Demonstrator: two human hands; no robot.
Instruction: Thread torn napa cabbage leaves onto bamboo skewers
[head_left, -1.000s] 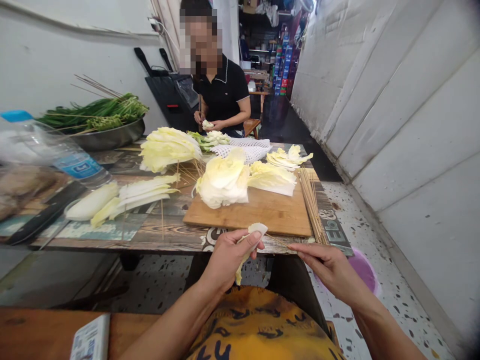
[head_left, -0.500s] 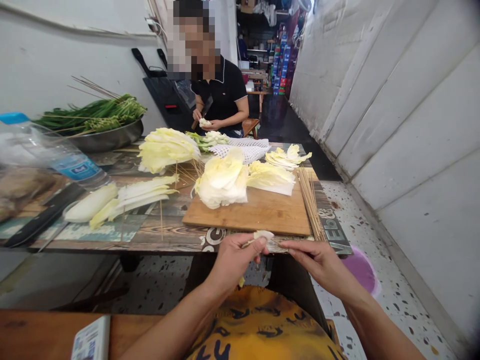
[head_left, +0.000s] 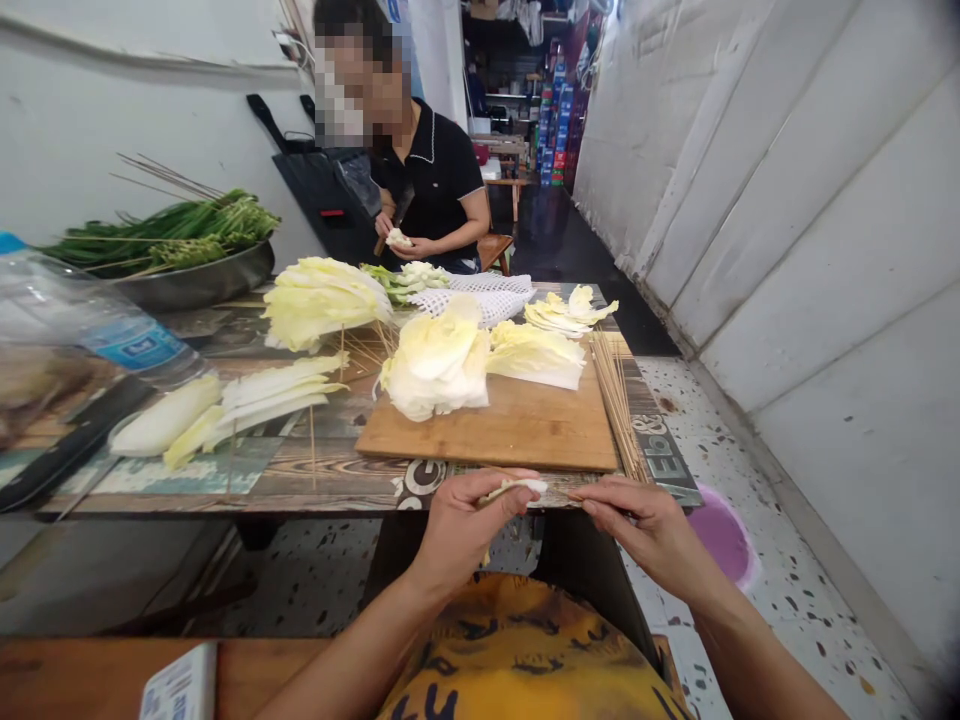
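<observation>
Casual snapshot from a head cam: the step in hand looks like pairing up a small piece at the tabletop's front edge. The person's left hand [head_left: 469, 530] has its grip curled closed on a pale, creamy-white cabbage leaf piece [head_left: 514, 488], which sits just above the edge of a printed wood-look tabletop [head_left: 337, 485], at about 12 o'clock. The right hand [head_left: 645, 530] is pinched nearly shut, thumb against fingers, on what looks like a thin bamboo skewer [head_left: 559, 492], though it's hard to make out. Next move calls for steady pinches, so the stick stays lined up with the leaf.

Around them, a flat light-wood cutting board [head_left: 540, 440] holds pale cabbage leaves [head_left: 435, 365] at 12 o'clock, and a bundle of bamboo skewers [head_left: 616, 400] lies at 1 o'clock. A clear plastic water bottle with a blue cap [head_left: 127, 345] sits at 10 o'clock, its blue label unreadable. A co-worker in a black polo shirt [head_left: 439, 175] sits across the tabletop at 12 o'clock, holding a white piece. Printed lettering near 1 o'clock reads roughly "Eb&", and a big "G" shows near the left hand.
</observation>
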